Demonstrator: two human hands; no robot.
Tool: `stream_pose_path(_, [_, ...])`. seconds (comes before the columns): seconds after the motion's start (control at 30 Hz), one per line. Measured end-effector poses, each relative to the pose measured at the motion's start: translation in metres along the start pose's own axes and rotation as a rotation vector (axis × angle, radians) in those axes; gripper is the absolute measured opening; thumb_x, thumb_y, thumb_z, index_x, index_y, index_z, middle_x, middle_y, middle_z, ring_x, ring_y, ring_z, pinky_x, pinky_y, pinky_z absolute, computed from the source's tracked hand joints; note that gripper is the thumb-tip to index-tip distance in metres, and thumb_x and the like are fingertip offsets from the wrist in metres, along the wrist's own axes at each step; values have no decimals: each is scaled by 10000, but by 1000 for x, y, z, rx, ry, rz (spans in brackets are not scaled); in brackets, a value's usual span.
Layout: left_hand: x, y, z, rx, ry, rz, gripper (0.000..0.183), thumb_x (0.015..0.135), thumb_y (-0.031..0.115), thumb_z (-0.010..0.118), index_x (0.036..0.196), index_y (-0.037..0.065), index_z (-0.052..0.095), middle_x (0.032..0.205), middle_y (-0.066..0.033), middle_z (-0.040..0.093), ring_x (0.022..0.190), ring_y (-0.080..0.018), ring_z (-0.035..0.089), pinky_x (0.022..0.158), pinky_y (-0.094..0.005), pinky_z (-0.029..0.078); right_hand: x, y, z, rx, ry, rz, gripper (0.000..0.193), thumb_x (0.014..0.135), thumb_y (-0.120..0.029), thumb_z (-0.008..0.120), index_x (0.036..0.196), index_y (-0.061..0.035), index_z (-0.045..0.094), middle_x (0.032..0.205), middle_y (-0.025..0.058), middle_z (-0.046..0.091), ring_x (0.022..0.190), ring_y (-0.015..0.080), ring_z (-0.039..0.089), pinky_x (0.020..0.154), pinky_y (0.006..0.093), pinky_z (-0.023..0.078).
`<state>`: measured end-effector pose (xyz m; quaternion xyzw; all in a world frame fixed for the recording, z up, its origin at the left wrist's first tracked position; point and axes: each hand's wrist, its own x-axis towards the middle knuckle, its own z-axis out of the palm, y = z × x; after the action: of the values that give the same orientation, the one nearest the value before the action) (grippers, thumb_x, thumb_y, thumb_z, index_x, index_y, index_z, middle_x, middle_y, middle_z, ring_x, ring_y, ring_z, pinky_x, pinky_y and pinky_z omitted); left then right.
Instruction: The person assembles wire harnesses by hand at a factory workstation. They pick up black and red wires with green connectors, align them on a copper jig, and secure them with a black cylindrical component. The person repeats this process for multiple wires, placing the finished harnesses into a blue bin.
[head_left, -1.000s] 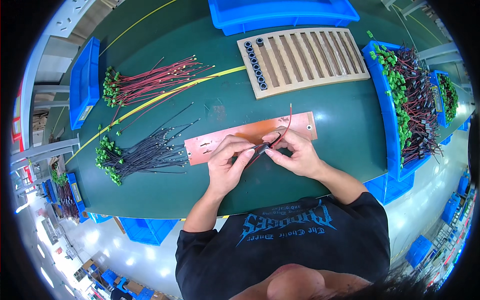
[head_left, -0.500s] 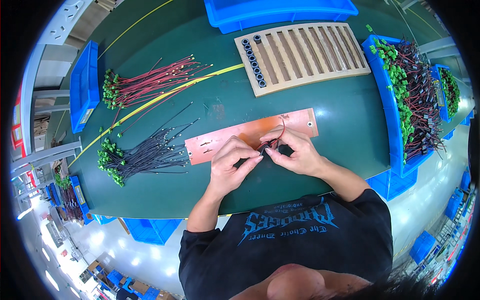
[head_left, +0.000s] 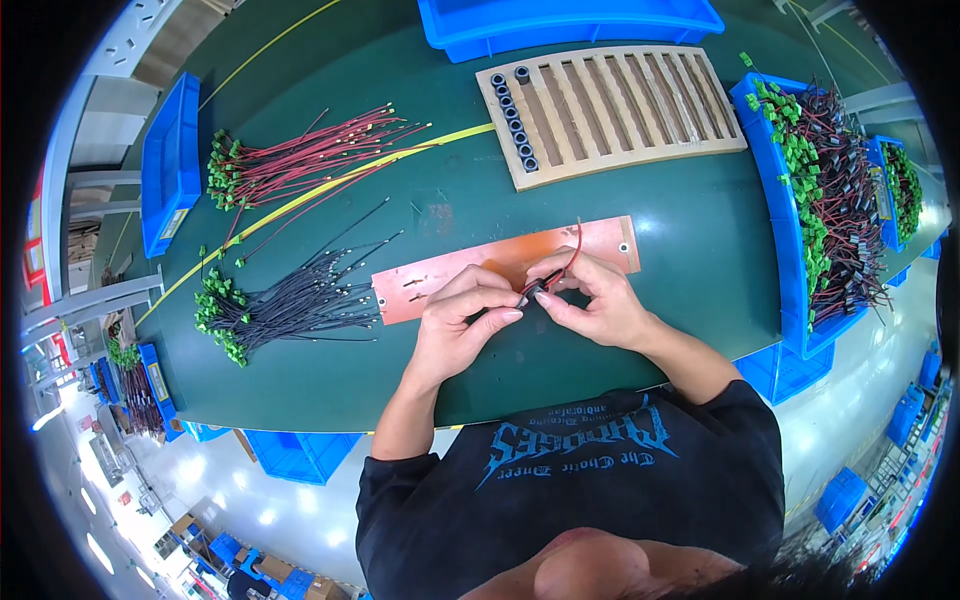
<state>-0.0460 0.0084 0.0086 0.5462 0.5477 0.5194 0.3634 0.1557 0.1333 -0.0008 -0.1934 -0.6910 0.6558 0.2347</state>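
Both hands meet over the near edge of a flat reddish strip [head_left: 605, 248] on the green table. A small black ring-shaped part [head_left: 537, 287] sits between the fingertips, with red and black wire at it. My left hand [head_left: 465, 318] is closed, thumb and index finger pinching at the left side of the ring and wires. My right hand [head_left: 600, 303] pinches the ring from the right. A red wire [head_left: 577, 250] curves up past its fingers. The fingers partly hide how the wires run through or around the ring.
Black wires [head_left: 310, 300] and red wires [head_left: 310, 160] with green connectors lie at left. A slotted wooden rack [head_left: 620, 166] behind carries several black rings [head_left: 514, 126]. A blue bin [head_left: 790, 250] at right is full of wired parts. Another blue bin [head_left: 575, 38] stands far back.
The ring shows more clearly between my fingertips now. The red wire's free end has shifted slightly up and right. Both hands stay in nearly the same place.
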Motion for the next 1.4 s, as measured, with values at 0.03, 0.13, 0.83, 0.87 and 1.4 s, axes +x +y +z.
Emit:
stream_pose_path(0.03, [0, 0, 0, 7, 1, 17, 186, 826, -39, 796, 1009, -22, 763, 942, -98, 684, 857, -192, 643, 735, -312, 517, 0, 0, 0, 14, -6, 6, 310, 938, -22, 702, 1240, 1, 635, 1218, 105, 687, 986, 183, 698, 894, 338, 603])
stream_pose_path(0.13, [-1, 0, 1, 47, 15, 63, 196, 817, -30, 807, 1008, -18, 767, 934, -92, 681, 849, -191, 639, 725, -308, 510, 2, -3, 1, 34, -25, 12, 292, 966, -27, 679, 1251, 3, 628, 1210, 103, 684, 1025, 189, 697, 911, 345, 602])
stream_pose_path(0.83, [3, 5, 11, 225, 37, 227, 245, 750, 23, 849, 982, -5, 774, 914, -86, 688, 842, -229, 656, 722, -340, 531, 1, 0, 2, -146, 31, -86, 300, 924, 3, 711, 1219, -15, 658, 1122, 99, 712, 929, 194, 723, 845, 332, 597])
stream_pose_path(0.87, [4, 6, 12, 257, 43, 260, 248, 740, 26, 854, 972, -5, 773, 912, -87, 688, 839, -236, 658, 721, -346, 535, 3, -2, 0, -193, 26, -128, 299, 911, 7, 722, 1204, -16, 669, 1113, 100, 713, 918, 201, 724, 831, 330, 597])
stream_pose_path(1.4, [-1, 3, 19, 462, 231, 405, 275, 693, -78, 860, 951, -21, 785, 809, -80, 669, 672, -197, 636, 569, -303, 492, 4, -5, 2, -307, 30, -290, 152, 866, 17, 744, 1014, -6, 718, 984, 105, 698, 867, 273, 705, 759, 355, 593])
